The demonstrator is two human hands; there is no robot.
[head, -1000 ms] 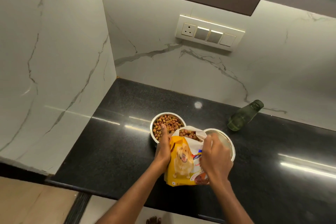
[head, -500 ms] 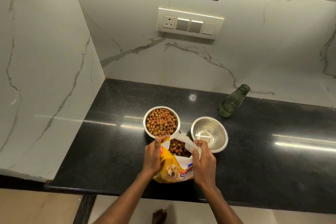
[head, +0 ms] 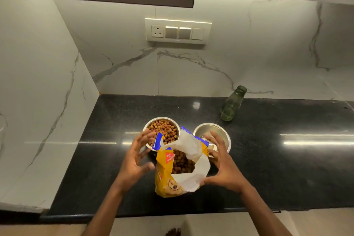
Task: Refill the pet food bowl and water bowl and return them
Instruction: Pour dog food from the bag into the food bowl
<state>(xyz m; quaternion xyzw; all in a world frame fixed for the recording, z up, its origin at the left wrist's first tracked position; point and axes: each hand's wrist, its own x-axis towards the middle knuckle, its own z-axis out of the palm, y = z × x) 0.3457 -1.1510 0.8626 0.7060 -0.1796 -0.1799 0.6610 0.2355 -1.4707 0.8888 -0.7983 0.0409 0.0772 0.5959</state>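
Kibble fills the food bowl [head: 162,130] mid-counter; beside it sits the water bowl [head: 212,136]. We spread our left hand [head: 134,161] and right hand [head: 223,166] wide, flanking the open food bag [head: 178,168] near the counter's [head: 287,168] front edge, probably steadying it upright.

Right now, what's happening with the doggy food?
A person stands the open yellow kibble bag on the black counter. Both hands are open beside it: the left hand on one side, the right hand on the other. The food bowl behind is full of kibble. The water bowl and a green bottle wait nearby.
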